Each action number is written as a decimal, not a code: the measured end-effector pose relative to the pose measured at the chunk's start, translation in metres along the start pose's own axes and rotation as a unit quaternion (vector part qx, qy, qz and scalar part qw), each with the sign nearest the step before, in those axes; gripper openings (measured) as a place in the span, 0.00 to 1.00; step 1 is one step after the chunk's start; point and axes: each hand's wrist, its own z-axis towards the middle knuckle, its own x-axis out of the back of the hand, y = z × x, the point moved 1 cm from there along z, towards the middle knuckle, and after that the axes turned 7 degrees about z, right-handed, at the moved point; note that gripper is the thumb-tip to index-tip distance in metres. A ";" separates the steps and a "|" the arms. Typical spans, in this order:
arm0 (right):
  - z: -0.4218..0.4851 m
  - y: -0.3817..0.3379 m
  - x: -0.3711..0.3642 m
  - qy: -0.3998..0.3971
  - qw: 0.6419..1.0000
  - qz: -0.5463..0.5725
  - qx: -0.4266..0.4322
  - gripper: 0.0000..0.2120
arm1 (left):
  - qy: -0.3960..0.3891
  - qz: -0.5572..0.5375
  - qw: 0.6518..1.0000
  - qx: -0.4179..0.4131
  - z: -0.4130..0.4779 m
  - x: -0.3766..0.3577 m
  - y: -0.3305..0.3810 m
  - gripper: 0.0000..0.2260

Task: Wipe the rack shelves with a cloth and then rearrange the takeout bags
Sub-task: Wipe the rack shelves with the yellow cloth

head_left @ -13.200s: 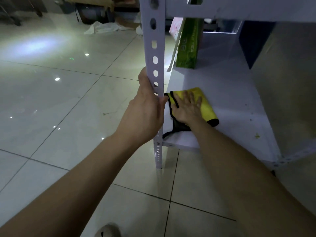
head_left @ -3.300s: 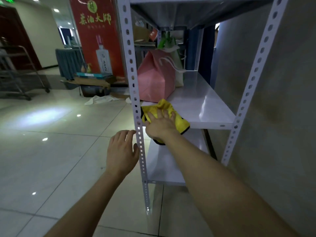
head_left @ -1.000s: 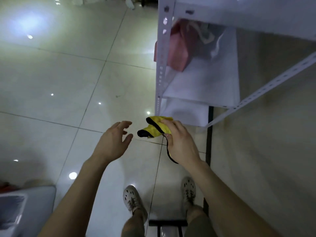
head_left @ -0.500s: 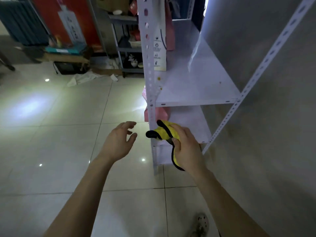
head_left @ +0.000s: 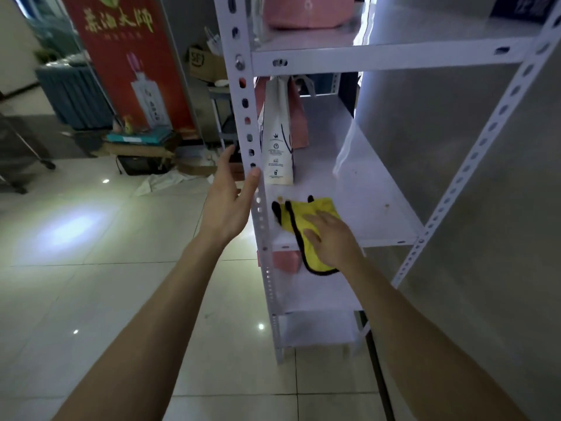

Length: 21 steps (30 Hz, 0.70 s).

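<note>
A white metal rack stands against a grey wall, its front left post (head_left: 254, 165) full of slots. On the middle shelf (head_left: 373, 189) lies a yellow cloth with black trim (head_left: 306, 217); part of it hangs over the front edge. My right hand (head_left: 332, 238) presses flat on the cloth with straight fingers. My left hand (head_left: 230, 202) is open beside the post, its thumb touching the post's front. A white paper takeout bag (head_left: 277, 138) stands at the shelf's left side with a pink bag (head_left: 299, 117) behind it. Another pink bag (head_left: 306, 10) sits on the shelf above.
A pink bag (head_left: 285, 261) shows on the shelf below, behind the post. Small crumbs dot the middle shelf near its right side. A red banner (head_left: 127, 62), boxes and white paper on the tiled floor lie to the left. The grey wall closes the right side.
My right hand carried the cloth up from in front of the rack and laid it on the middle shelf, fingers now flat on it. My left hand rose to the post.
</note>
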 end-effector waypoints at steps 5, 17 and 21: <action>0.005 0.015 -0.030 -0.028 0.997 -0.077 0.002 0.27 | 0.076 -0.031 0.993 -0.088 0.027 -0.020 0.010 0.23; 0.121 -0.039 -0.052 -0.112 0.990 -0.083 -0.029 0.26 | 0.228 0.048 0.967 -0.099 0.043 -0.044 -0.006 0.20; 0.098 -0.044 -0.043 -0.091 0.990 -0.101 -0.042 0.24 | 0.246 0.047 0.962 -0.112 0.045 -0.047 -0.007 0.26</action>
